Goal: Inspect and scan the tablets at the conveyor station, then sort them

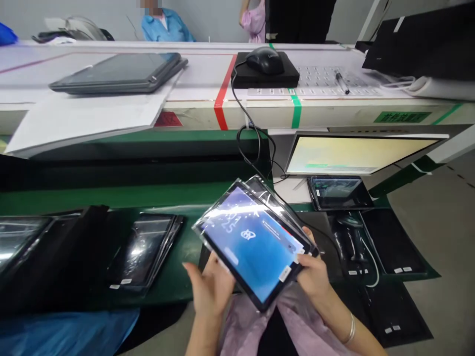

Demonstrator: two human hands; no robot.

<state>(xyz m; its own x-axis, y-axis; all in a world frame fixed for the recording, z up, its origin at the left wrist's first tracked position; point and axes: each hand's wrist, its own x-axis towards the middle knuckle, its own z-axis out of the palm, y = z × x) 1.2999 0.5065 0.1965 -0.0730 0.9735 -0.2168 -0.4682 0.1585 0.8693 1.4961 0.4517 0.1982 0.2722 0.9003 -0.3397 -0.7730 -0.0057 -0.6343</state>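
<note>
Lit tablet: a flat rectangular tablet with a blue-violet glowing screen and black border, in a clear plastic sleeve (pixel 252 242), held tilted at the centre of the frame, above the green worktop (pixel 181 269).
Second tablet: a dark tablet in clear plastic (pixel 270 192), fanned out behind the lit one, its upper right edge showing.
Right hand: the person's right hand (pixel 313 269), right of centre, is clamped on the lit tablet near its right corner, thumb on the front and a fingertip showing past the far edge.
Left hand: the person's left hand (pixel 211 287), at lower centre, has its thumb spread apart from the fingers, palm turned up, at the lower left edge of the lit tablet; its fingertips are hidden.
Dark tablet stack: several black glossy tablets in clear sleeves (pixel 144 252), overlapping on the worktop at lower left.
Monitor: a wide screen with a pale yellow display (pixel 359 153), right of centre, with a black-framed tablet (pixel 339 193) lying just below it.
Scanner: a black handheld scanner (pixel 351 242) with a white cable, at right, beside a flat black tablet (pixel 393 242).
Raised shelf: a white ledge across the upper frame (pixel 200 111), bearing a black wired mouse (pixel 265 60) on a flat black box (pixel 243 76).
</note>
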